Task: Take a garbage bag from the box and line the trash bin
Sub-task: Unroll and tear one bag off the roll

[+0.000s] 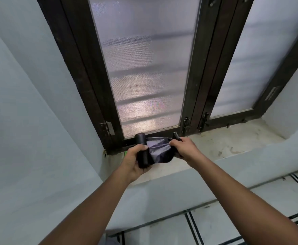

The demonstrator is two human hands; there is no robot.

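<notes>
Two hands on it: your left hand [136, 160] clamps the upright bag roll [143, 151], your right hand [181, 147] pinches the loose bag [159, 150] stretched sideways between them, above the windowsill [233, 140].

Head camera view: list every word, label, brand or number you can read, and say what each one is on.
No text can be read anywhere.
Sticker or plate on the right window frame: has pale lines of print, too blurred to read.
Garbage bag roll held in the left hand and right hand: plain dark plastic, no print visible.
Green scrap by the sill: no lettering discernible.
</notes>
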